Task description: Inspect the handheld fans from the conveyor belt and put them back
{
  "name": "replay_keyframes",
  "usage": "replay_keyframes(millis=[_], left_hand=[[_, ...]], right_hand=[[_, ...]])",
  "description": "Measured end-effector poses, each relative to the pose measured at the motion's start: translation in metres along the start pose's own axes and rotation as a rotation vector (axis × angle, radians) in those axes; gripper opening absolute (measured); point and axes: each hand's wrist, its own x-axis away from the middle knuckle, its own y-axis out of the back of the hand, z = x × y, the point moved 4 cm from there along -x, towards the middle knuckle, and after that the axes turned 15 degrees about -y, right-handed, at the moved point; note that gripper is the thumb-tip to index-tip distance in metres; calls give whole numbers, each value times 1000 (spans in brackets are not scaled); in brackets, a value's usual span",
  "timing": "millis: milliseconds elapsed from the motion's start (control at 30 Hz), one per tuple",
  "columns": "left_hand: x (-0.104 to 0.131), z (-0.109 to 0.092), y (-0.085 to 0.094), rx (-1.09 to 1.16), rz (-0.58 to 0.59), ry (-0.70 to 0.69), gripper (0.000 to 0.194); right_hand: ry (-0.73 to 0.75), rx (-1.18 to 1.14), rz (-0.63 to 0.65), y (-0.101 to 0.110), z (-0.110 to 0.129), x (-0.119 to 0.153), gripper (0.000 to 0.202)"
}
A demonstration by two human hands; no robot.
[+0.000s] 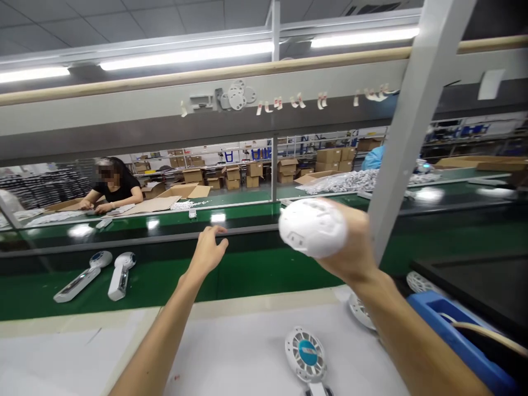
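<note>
Gripping a white fan head raised above the green belt, the right hand is closed, while the left hand reaches forward open-fingered, two handheld fans well to its left

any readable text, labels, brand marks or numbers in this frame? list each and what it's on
None can be read.
Grey overhead beam: white pieces stuck along it look like characters, too broken and blurred to read.
Cardboard boxes across the hall: any print too small.
White round fan head in the right hand: no marking visible.
Fan with blue centre on the white table: blue disc shows no legible mark.
Left hand: holds nothing.
</note>
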Motion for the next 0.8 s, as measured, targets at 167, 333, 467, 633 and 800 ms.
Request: replay_keyframes(millis=[167,333,467,633,800], left_hand=[[-1,-11,2,11,30,-17,25],[2,-39,-3,46,77,-32,27],[10,-72,-14,77,136,-111,26],[17,-93,-26,95,193,-186,24],[24,-125,-7,74,159,-313,22]], right_hand=[[-244,142,181,-41,-29,5,10],[-847,-40,412,-83,-84,37,37],[-993,36,491,-111,-115,69,29],[-918,282,507,-128,-125,100,11],[-819,363,498,-131,-122,116,12]])
